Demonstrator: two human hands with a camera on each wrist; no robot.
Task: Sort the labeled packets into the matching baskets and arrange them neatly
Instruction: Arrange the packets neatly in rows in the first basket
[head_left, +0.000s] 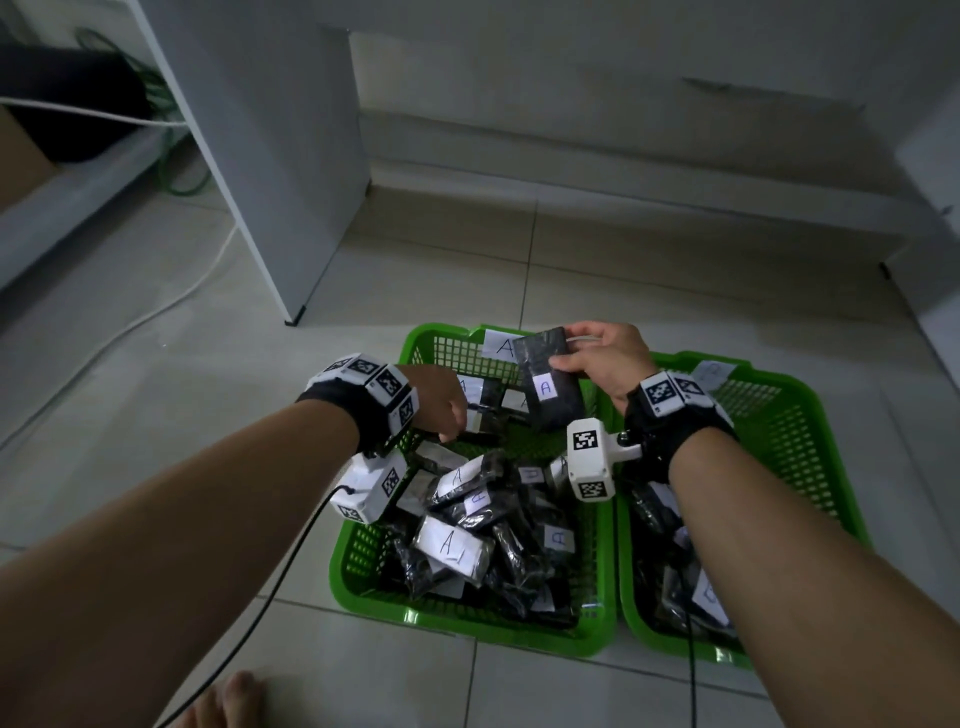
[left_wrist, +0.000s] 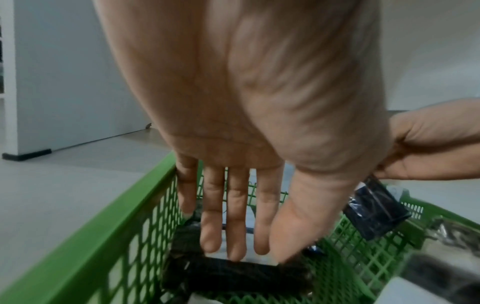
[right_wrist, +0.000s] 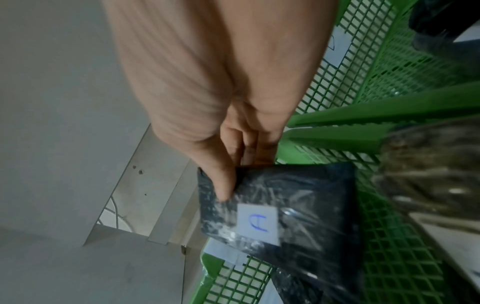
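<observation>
While the left basket (head_left: 415, 613) sits on the tiled floor just beside the right basket (head_left: 810, 415), a black packet labeled A (head_left: 545, 384) is pinched between thumb and fingers of the right hand (head_left: 605, 361) and held tilted above the far end of the left basket. Lower in that basket, the left hand (head_left: 439, 402) is extended with straight, relaxed fingers (left_wrist: 236, 216), whose tips touch a dark packet (left_wrist: 233, 273) near the wall. More A-labeled packets (head_left: 467, 530) are heaped at the near end.
</observation>
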